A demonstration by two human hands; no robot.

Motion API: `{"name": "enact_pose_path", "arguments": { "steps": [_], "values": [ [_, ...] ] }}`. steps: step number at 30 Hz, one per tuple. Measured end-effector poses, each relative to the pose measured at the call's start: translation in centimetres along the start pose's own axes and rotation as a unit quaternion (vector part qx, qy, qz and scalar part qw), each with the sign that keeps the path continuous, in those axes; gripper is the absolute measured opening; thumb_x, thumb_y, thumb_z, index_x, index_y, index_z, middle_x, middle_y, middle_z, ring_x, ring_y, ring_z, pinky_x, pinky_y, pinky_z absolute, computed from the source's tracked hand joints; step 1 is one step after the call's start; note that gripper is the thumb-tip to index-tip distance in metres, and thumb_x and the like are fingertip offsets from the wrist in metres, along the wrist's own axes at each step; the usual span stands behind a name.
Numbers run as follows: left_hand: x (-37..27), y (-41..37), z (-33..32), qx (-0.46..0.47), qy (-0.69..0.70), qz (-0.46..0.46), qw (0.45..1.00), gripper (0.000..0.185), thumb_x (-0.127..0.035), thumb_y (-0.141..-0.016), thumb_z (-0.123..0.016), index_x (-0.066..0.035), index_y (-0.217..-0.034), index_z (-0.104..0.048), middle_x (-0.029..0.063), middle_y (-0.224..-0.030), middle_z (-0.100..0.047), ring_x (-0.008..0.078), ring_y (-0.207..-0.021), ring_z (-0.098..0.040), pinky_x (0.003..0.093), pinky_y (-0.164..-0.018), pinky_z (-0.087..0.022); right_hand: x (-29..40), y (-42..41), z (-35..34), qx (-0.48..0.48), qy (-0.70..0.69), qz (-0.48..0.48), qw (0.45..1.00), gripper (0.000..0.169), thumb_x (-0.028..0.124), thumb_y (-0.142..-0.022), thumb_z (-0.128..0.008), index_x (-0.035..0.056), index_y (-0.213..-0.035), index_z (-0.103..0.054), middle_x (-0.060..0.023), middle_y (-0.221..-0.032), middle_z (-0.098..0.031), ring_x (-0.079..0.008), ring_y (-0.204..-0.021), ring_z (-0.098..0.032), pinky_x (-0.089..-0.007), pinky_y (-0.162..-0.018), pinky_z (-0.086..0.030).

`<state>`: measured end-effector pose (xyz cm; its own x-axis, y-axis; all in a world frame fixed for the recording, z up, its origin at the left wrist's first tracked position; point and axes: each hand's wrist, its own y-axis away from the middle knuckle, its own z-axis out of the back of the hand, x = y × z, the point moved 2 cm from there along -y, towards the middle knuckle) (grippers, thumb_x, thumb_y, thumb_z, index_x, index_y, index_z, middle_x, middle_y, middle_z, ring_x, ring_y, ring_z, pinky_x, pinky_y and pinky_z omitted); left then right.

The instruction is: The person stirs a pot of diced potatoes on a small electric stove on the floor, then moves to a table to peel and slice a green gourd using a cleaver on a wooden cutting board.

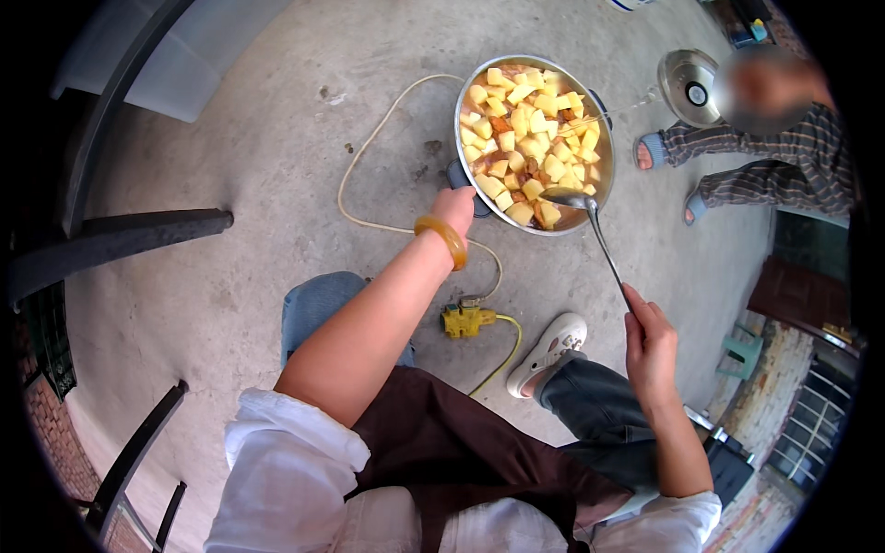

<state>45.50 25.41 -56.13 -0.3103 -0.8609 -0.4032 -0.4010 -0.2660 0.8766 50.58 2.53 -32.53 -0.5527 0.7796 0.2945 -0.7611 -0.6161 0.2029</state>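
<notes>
A wide metal electric pot (pixel 458 131) stands on the concrete floor, full of pale potato chunks (pixel 532 121) and browned meat pieces in reddish-brown broth. My left hand (pixel 455 207), a amber-coloured bangle (pixel 442 242) at its wrist, grips the pot's black side handle (pixel 459 177). In my right hand (pixel 650 339) is the long handle of a metal ladle (pixel 568 198). Its bowl rests among the food at the pot's near right rim. From a round steel kettle (pixel 681 76) with a black knob, a thin clear stream runs into the pot.
A person in striped trousers (pixel 767 180) is at the right, near the kettle. A pale cord (pixel 346 173) loops from the pot to a yellow socket block (pixel 467 321) between my feet. Black furniture legs (pixel 159 225) stand left, a green stool (pixel 741 354) right.
</notes>
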Motion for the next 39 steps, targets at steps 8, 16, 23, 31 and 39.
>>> {"name": "enact_pose_path", "arguments": {
  "steps": [8,16,23,31,39],
  "values": [
    [-0.7,1.3,-0.1,0.002,-0.001,0.000,1.000,0.036,-0.022,-0.090,-0.056,-0.002,-0.119,-0.050,0.0088,-0.113,-0.054,0.0193,-0.101,-0.052,0.0330,-0.096,-0.041,0.3,0.1,-0.1,0.066,-0.083,-0.094,0.990,0.032,-0.004,-0.085,-0.053,0.0001,-0.116,-0.061,-0.0128,-0.072,-0.059,-0.0144,-0.058,-0.048,-0.0276,-0.057,-0.042],
    [-0.5,0.5,0.3,0.001,-0.006,-0.005,1.000,0.036,-0.022,-0.089,-0.056,-0.003,-0.119,-0.050,0.0074,-0.109,-0.053,0.0190,-0.099,-0.052,0.0334,-0.094,-0.042,0.8,-0.3,1.0,0.108,-0.073,-0.109,0.985,0.033,-0.004,-0.084,-0.054,0.0001,-0.116,-0.061,-0.0165,-0.076,-0.064,-0.0218,-0.062,-0.056,-0.0319,-0.061,-0.045],
    [-0.6,1.5,-0.4,0.007,-0.021,-0.010,1.000,0.031,-0.021,-0.089,-0.055,-0.004,-0.115,-0.051,0.0070,-0.108,-0.053,0.0183,-0.097,-0.051,0.0340,-0.094,-0.042,-1.5,-1.4,-5.3,0.064,-0.008,-0.037,0.997,0.033,-0.003,-0.082,-0.054,0.0045,-0.114,-0.063,-0.0208,-0.077,-0.060,-0.0363,-0.071,-0.059,-0.0406,-0.067,-0.047],
    [-0.3,1.4,-0.3,0.026,-0.019,-0.008,0.999,0.031,-0.020,-0.089,-0.055,-0.004,-0.116,-0.049,0.0067,-0.111,-0.054,0.0187,-0.102,-0.050,0.0347,-0.095,-0.041,-3.6,-3.3,-10.1,0.015,0.038,-0.046,0.998,0.038,-0.001,-0.085,-0.052,0.0099,-0.122,-0.059,-0.0174,-0.078,-0.056,-0.0358,-0.070,-0.056,-0.0430,-0.067,-0.045],
    [0.6,0.1,-0.4,0.005,-0.077,-0.045,0.996,0.035,-0.022,-0.088,-0.056,-0.005,-0.117,-0.048,0.0078,-0.114,-0.052,0.0198,-0.105,-0.048,0.0351,-0.097,-0.039,-5.5,-3.6,-12.6,-0.019,-0.019,-0.040,0.999,0.039,-0.002,-0.086,-0.051,0.0088,-0.123,-0.058,-0.0180,-0.082,-0.058,-0.0322,-0.072,-0.058,-0.0398,-0.069,-0.046]
  ]
}}
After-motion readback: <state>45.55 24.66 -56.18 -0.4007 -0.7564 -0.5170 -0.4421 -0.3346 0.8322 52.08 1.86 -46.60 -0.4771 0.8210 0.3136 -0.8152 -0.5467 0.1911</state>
